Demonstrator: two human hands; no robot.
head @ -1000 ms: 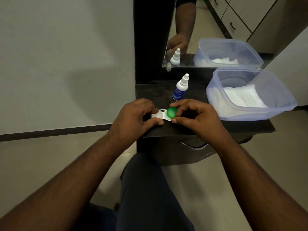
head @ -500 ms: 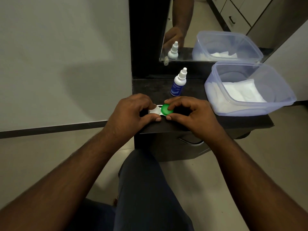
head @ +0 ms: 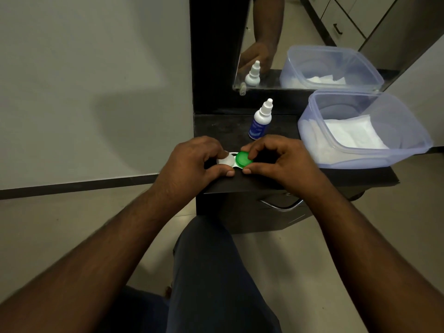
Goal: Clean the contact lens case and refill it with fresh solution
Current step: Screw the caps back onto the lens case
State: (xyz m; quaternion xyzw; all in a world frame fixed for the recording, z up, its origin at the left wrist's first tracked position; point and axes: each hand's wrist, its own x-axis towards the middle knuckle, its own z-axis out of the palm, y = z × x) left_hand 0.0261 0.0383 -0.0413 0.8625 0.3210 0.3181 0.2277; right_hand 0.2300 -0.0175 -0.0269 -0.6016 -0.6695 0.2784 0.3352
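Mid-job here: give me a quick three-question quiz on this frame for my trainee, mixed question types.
1. True or false: the green cap is pinched by the right hand.
2. Which hand holds the white-capped side of the lens case? A) left hand B) right hand C) neither
3. Fill in: the solution bottle stands upright on the dark countertop, left of the plastic ____ that holds white tissue.

Key: 1 true. 2 A. 3 container.
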